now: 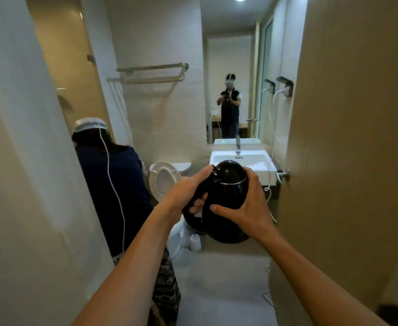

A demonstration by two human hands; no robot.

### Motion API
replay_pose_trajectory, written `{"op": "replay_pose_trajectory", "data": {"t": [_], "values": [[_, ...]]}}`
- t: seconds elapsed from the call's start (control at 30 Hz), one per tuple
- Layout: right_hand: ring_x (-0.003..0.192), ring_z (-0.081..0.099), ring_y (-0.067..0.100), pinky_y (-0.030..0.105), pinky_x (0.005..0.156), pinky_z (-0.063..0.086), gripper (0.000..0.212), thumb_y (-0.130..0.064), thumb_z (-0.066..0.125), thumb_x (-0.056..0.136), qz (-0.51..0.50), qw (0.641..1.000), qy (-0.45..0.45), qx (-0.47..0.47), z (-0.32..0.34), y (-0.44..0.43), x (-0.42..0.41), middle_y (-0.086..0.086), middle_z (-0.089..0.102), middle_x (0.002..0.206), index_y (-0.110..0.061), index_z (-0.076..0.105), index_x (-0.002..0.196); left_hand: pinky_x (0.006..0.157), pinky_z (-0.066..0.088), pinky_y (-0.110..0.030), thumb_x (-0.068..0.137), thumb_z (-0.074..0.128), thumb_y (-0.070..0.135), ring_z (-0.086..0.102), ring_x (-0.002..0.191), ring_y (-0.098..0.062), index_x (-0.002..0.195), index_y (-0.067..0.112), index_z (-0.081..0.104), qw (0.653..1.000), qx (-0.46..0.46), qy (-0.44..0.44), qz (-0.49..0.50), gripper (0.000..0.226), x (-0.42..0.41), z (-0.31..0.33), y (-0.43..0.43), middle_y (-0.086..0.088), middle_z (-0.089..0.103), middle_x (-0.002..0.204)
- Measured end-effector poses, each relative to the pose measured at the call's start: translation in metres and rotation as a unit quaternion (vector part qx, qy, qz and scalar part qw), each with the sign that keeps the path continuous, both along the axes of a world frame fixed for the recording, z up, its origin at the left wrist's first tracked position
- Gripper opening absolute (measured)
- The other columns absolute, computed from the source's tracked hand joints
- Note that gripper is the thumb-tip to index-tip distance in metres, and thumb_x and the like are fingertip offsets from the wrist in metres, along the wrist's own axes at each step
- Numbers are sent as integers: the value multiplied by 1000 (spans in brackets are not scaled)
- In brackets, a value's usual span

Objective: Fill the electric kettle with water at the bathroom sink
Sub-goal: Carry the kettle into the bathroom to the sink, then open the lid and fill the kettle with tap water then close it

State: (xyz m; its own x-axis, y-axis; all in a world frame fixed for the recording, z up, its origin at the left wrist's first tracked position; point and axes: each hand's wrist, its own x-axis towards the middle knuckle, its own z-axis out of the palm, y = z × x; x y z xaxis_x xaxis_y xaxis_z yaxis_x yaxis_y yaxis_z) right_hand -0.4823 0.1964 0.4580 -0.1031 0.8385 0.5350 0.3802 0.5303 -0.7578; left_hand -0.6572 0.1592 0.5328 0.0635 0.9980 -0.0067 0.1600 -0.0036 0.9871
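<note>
Two bare forearms reach forward from the bottom edge, both hands meeting on a glossy black electric kettle with a domed lid and a thin silver band [226, 196], held in the air at the bathroom doorway, well short of the basin. The left hand [188, 191] wraps the kettle's black handle on its left side, its fingers [196, 207] curled closed through the grip and the thumb lying up near the lid. The right hand [247, 208] cups the kettle's right flank, its fingers spread over the body and pressed against it, thumb near the lid's edge.

Just left of the kettle, a second person in a dark blue top and patterned trousers [113, 191] stands bent forward, facing away, wearing a white head-mounted band with a white cable trailing down the back.

Beyond them is a white toilet with its seat raised [163, 178]. To its right, past the kettle, sits a white rectangular ceramic sink [259, 164] with a tall chrome tap [238, 143]. Above the sink, a wall mirror [231, 67] reflects the person holding the kettle. A metal towel rack [152, 72] hangs on the tiled wall to the left.
</note>
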Motion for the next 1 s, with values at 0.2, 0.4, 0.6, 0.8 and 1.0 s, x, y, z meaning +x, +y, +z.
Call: {"op": "replay_pose_trajectory", "data": {"t": [0.2, 0.4, 0.6, 0.8, 1.0], "values": [[138, 48, 23, 51, 114, 47, 119, -61, 88, 51, -66, 998, 0, -26, -34, 71, 22, -1, 46, 148, -34, 30, 152, 42, 32, -26, 70, 53, 87, 40, 40, -14, 51, 17, 54, 998, -40, 29, -40, 73, 25, -27, 91, -1, 48, 46], [138, 50, 25, 53, 112, 49, 125, -64, 89, 49, -92, 994, -6, -58, -62, 175, 40, 0, 48, 148, -32, 28, 153, 43, 27, -26, 81, 61, 70, 36, 38, -11, 59, 18, 53, 999, -32, 3, -24, 57, 49, -52, 198, 3, 44, 41], [139, 51, 26, 51, 114, 47, 128, -66, 87, 47, -98, 992, -5, -76, -61, 278, 55, 3, 51, 150, -26, 30, 154, 42, 26, -24, 92, 57, 53, 36, 40, -10, 68, 15, 56, 999, -22, -21, -34, 45, 59, -63, 309, 1, 48, 48], [142, 46, 25, 47, 116, 44, 129, -62, 91, 52, -104, 990, -11, -97, -66, 365, 60, 5, 48, 152, -29, 24, 157, 41, 27, -21, 98, 47, 40, 35, 42, -9, 69, 11, 55, 996, -46, -61, -54, 42, 57, -82, 409, 1, 50, 52], [139, 48, 27, 50, 114, 47, 128, -69, 86, 52, -112, 988, -28, -105, -78, 472, 59, 4, 47, 150, -30, 22, 156, 40, 27, -23, 94, 50, 49, 35, 40, -10, 66, 11, 56, 995, -40, -64, -71, 47, 54, -105, 529, 0, 50, 51]]}}
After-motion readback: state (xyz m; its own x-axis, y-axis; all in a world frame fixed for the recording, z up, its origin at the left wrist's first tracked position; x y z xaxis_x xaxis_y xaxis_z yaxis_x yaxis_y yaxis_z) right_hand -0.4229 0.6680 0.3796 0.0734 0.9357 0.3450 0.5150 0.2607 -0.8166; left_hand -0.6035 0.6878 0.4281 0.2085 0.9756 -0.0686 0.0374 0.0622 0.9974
